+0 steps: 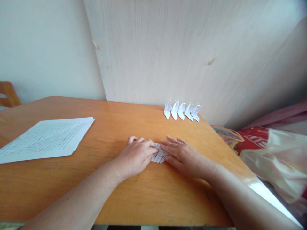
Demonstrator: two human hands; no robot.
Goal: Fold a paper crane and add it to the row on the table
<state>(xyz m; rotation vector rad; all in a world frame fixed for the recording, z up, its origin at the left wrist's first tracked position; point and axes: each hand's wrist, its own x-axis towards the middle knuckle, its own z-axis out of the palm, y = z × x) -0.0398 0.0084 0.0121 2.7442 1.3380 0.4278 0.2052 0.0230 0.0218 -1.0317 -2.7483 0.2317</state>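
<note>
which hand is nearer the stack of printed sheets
Left. The left hand is to the right of the stack of printed sheets; the right hand is farther right, past the small folded paper.

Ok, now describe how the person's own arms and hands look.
The left hand and right hand are bare: no glove, watch or bracelet shows. The left forearm and right forearm taper toward the hands, with no sleeve clearly in view.

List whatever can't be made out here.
- Head view: parts of the folded printed paper, covered by the left hand and right hand.
- Head view: wording on the printed sheets, too small and blurred.
- Head view: left part of the wooden chair, cut off by the picture's edge.
</note>
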